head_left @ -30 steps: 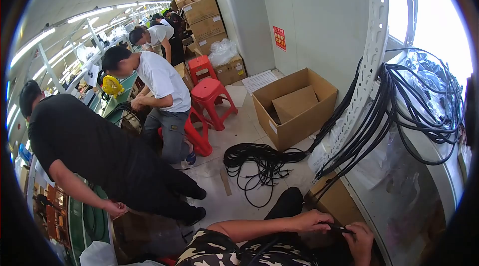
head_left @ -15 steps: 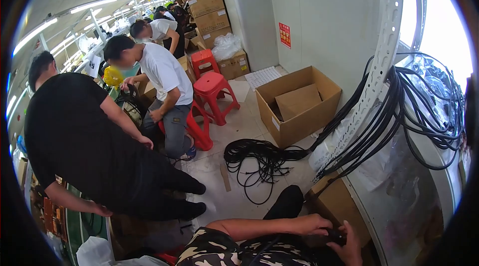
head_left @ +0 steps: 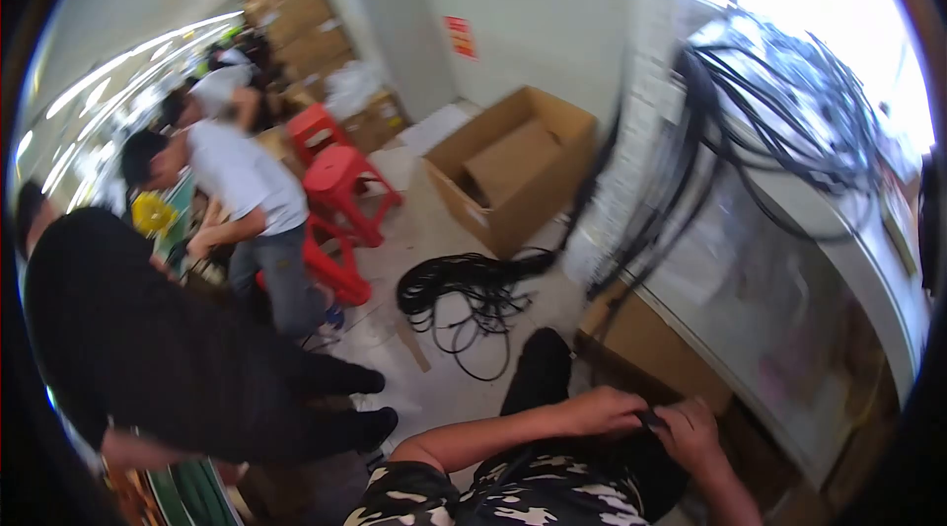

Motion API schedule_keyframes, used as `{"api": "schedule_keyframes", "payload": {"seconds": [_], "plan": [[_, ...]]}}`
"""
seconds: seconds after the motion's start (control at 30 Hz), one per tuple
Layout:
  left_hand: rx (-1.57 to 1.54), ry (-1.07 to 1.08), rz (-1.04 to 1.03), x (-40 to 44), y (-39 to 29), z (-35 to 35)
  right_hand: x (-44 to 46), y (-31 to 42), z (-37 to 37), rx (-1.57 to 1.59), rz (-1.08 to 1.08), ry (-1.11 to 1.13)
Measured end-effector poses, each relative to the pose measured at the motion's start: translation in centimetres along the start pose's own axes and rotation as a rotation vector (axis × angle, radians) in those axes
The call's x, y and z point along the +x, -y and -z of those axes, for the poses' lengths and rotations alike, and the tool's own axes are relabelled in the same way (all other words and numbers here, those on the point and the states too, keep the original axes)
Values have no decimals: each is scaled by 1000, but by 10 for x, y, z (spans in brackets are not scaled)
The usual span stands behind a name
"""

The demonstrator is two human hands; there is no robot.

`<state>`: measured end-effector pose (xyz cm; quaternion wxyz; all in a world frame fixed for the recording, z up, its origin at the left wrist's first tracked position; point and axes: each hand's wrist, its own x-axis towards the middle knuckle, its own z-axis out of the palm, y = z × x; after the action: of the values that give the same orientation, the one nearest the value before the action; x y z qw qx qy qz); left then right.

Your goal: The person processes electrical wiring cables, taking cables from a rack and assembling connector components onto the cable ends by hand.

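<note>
My left hand [head_left: 604,413] reaches across from the left with its fingers closed on one end of a small dark piece [head_left: 651,418]. My right hand [head_left: 692,430] pinches the other end, the two hands nearly meeting above my lap. Blur and fingers hide most of the piece, so its exact kind is unclear. On the floor in front of my knee lies a bundle of black cables [head_left: 449,294]. More black cables [head_left: 735,97] hang in loops over the bench at the right.
An open cardboard box [head_left: 459,192] stands beyond the cables, near a metal post [head_left: 646,102]. Red stools [head_left: 340,176] are behind it on the left. A person in black [head_left: 148,329] stands close at my left; another in white [head_left: 242,171] bends farther back. A glass-sided bench [head_left: 868,260] borders my right.
My view has swung right, so the scene sits farther left. My hands have drawn closer together around the dark piece, which shows less. The person in white bends lower.
</note>
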<state>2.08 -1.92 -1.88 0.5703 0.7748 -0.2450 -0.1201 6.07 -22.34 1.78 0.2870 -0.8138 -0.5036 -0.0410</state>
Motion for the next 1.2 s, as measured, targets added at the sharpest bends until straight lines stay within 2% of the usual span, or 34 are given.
{"api": "schedule_keyframes", "payload": {"seconds": [0.07, 0.1, 0.13, 0.2, 0.27, 0.33, 0.4, 0.43, 0.47, 0.53, 0.57, 0.6, 0.67, 0.7, 0.77, 0.8, 0.83, 0.9, 0.97, 1.03, 1.1, 1.13, 1.17, 1.2], "plan": [[157, -20, -53, 0, 3, -2, -15, -6, -11, -1, -200, 187], [290, -49, -117, -1, 3, -3, -18, -11, -18, 305, -440, 317], [304, -47, -88, -2, 4, -2, -20, -11, -21, 635, -673, 418], [242, -58, -35, -4, 5, -2, -11, 1, -15, 521, -503, 224], [155, -47, 30, -4, 3, 6, 0, 3, -11, 192, -213, -63], [73, -25, 100, -5, -6, 11, 0, -2, -7, 31, -54, 10], [130, 12, 145, -4, -9, 12, -4, -6, -16, -46, -1, 45], [110, -3, 192, -4, -13, 12, -4, -5, -19, 106, -75, 4], [229, -25, 117, -5, -9, 12, -6, 1, -24, 115, -100, -20], [371, -46, 25, -4, -6, 11, -8, 8, -34, 476, -533, 68], [371, -31, 30, -5, -4, 11, -10, 5, -37, 618, -552, 91], [364, -22, 35, -6, 0, 12, -11, 5, -38, 624, -558, 87], [356, -19, 48, -8, 1, 12, -13, 3, -38, 432, -401, 115], [317, 12, 100, -8, -1, 12, -14, 1, -37, 438, -398, 119], [288, 28, 154, -8, -3, 12, -12, -5, -33, 180, -172, -20], [228, 61, 199, -7, -3, 10, -12, -6, -29, 180, -149, -19], [172, 80, 244, -6, -2, 10, -11, -7, -23, 44, -62, 11], [239, 135, 106, -4, 5, 8, -7, -13, -20, -164, 97, 33], [258, 206, 100, -3, 10, 4, -1, -12, -11, -214, 176, 91], [251, 195, 68, -3, 14, -2, -1, -6, -12, -233, 160, 211], [364, 216, 123, -3, 16, -8, -12, -7, -27, -153, 39, 260], [390, 218, 156, -3, 20, -13, -30, -4, -49, 15, -154, 184], [411, 228, 157, -5, 29, -20, -41, -6, -65, 183, -353, 115], [428, 246, 157, -5, 37, -23, -32, 0, -60, 649, -816, 276]]}}
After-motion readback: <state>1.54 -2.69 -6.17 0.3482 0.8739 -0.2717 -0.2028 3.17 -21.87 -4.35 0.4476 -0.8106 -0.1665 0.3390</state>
